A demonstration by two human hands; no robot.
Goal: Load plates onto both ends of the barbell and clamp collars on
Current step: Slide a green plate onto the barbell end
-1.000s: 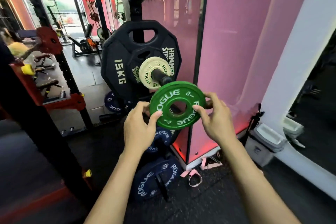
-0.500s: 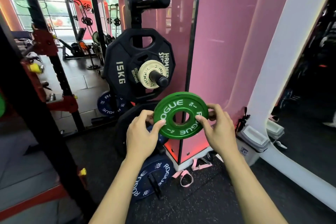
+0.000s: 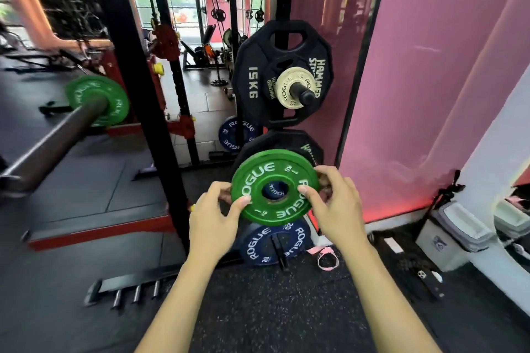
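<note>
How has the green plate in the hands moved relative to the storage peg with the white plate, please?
Yes. The green plate has come away from the white plate on its peg, now sitting well below it, held by both hands.

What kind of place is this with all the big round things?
It looks like a gym, in the weights area. Black 15 kg plates hang on a storage rack, a barbell already carries a green plate, and both hands hold another green Rogue plate.

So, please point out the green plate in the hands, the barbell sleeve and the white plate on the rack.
green plate [image 3: 259,170], head view, upper face
barbell sleeve [image 3: 54,137], head view, steel shaft
white plate [image 3: 284,82], head view, left face
</note>
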